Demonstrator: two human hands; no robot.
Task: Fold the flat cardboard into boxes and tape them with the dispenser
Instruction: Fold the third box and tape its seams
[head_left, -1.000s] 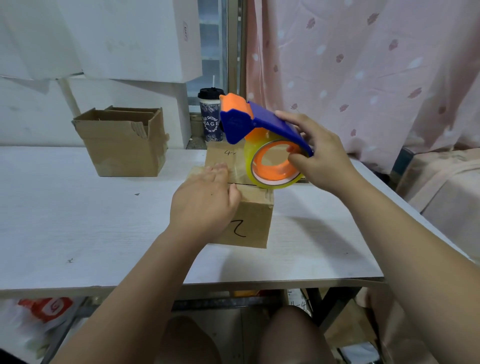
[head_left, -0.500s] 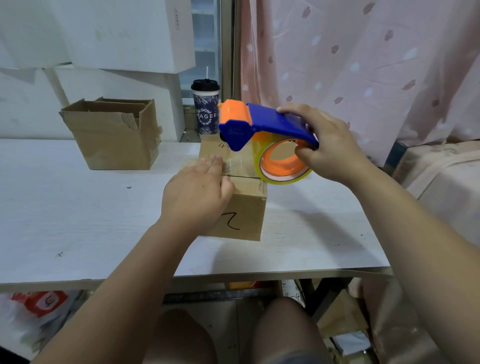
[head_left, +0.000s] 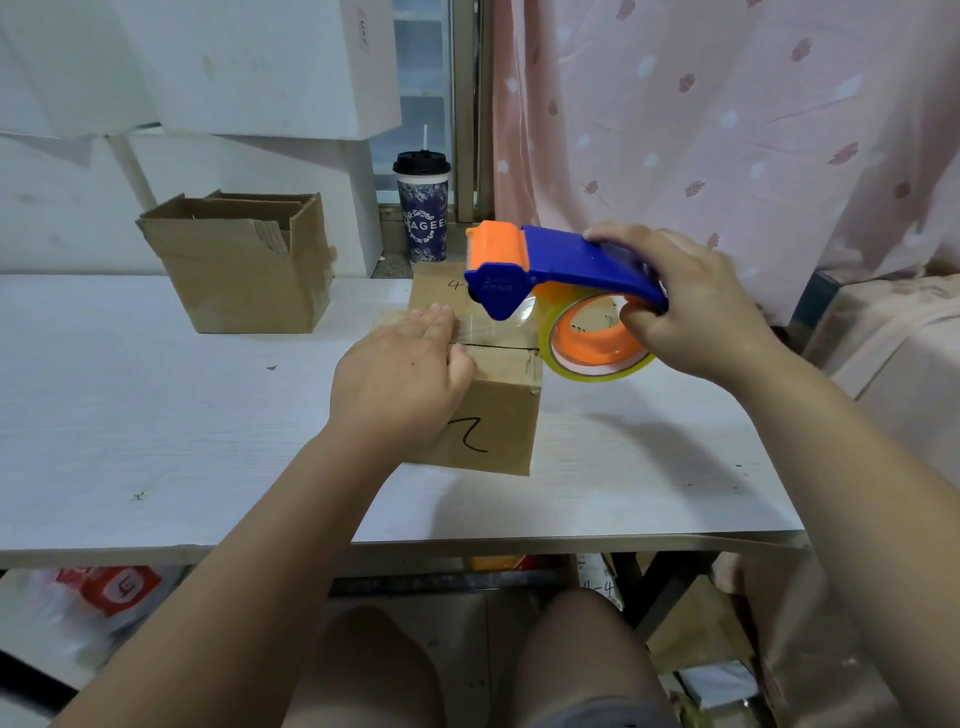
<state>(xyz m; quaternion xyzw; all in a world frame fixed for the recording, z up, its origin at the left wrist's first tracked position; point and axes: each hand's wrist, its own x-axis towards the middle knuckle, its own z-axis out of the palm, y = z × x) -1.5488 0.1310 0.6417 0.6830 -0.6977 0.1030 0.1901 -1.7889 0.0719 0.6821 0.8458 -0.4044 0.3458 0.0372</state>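
A small brown cardboard box (head_left: 493, 415) marked "2" stands on the white table (head_left: 156, 415), its top flaps closed with a seam across. My left hand (head_left: 400, 379) lies flat on the box's top left, fingers straight, pressing the flaps down. My right hand (head_left: 691, 306) grips the blue and orange tape dispenser (head_left: 550, 270) by its handle, fingers through the orange roll of clear tape (head_left: 597, 348). The dispenser's orange head hovers just above the far side of the box top, and a strip of clear tape runs from it down to the flaps.
An open cardboard box (head_left: 244, 260) holding flat cardboard stands at the back left. A lidded paper cup (head_left: 422, 208) sits on the sill behind. White boxes (head_left: 234, 67) stack against the wall, and a pink curtain (head_left: 727, 130) hangs on the right.
My right hand has lowered and levelled the dispenser, bringing its head closer to the far side of the box top. My left hand stays pressed on the flaps.
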